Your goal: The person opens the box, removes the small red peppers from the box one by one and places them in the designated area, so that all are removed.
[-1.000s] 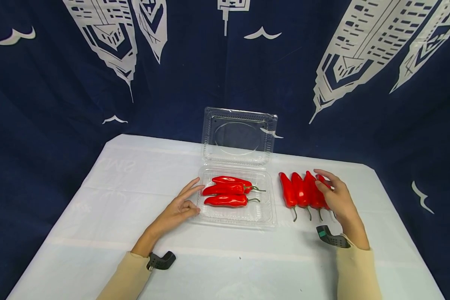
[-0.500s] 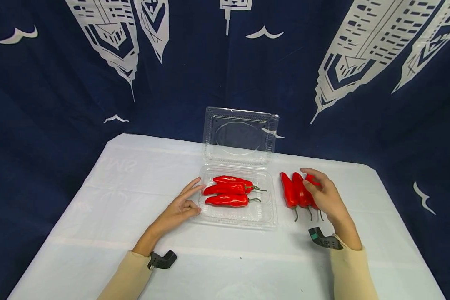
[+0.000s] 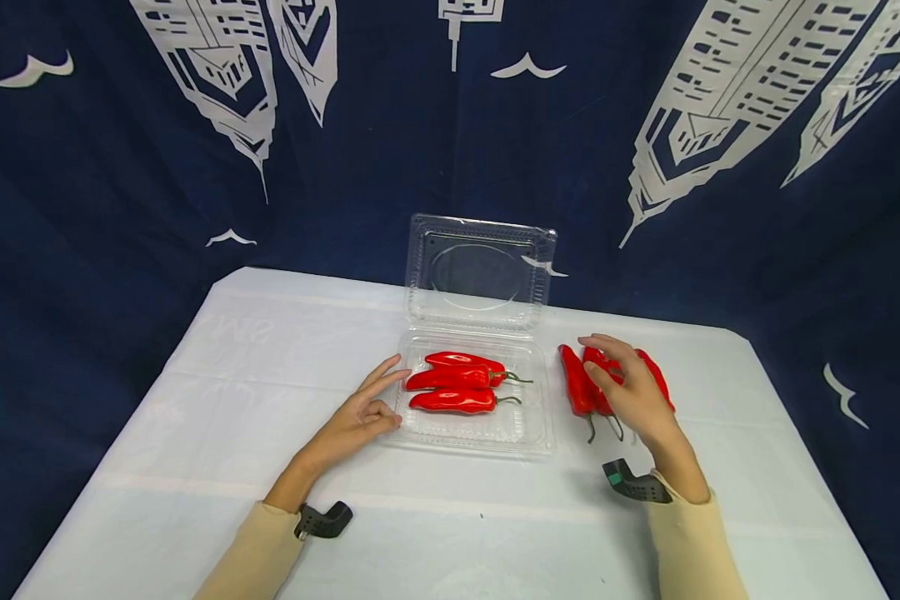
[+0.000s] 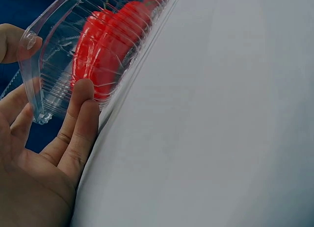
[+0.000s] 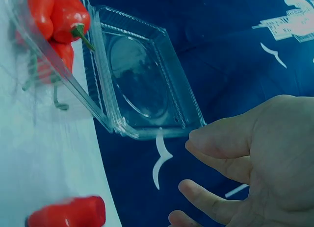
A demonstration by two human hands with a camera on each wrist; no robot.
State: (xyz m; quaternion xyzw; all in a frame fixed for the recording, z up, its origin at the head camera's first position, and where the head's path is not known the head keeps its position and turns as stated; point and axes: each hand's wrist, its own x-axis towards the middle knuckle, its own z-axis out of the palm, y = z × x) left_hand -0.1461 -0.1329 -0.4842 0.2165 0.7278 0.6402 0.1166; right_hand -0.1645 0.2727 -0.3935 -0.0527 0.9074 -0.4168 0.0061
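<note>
The right hand is covering the middle peppers of the loose peppers in the head view, so their number is not possible to tell. It is also not clear if the fingers are touching them. In the right wrist view, the picture's edge is cutting one loose pepper. In the left wrist view, the left hand is running out of the picture, and the clamshell box is blurring the peppers inside.

Light is bright and even, with only weak shadows on the white table. The head view bends at its edges. Both wrist views are tinted blue and blurred up close.
</note>
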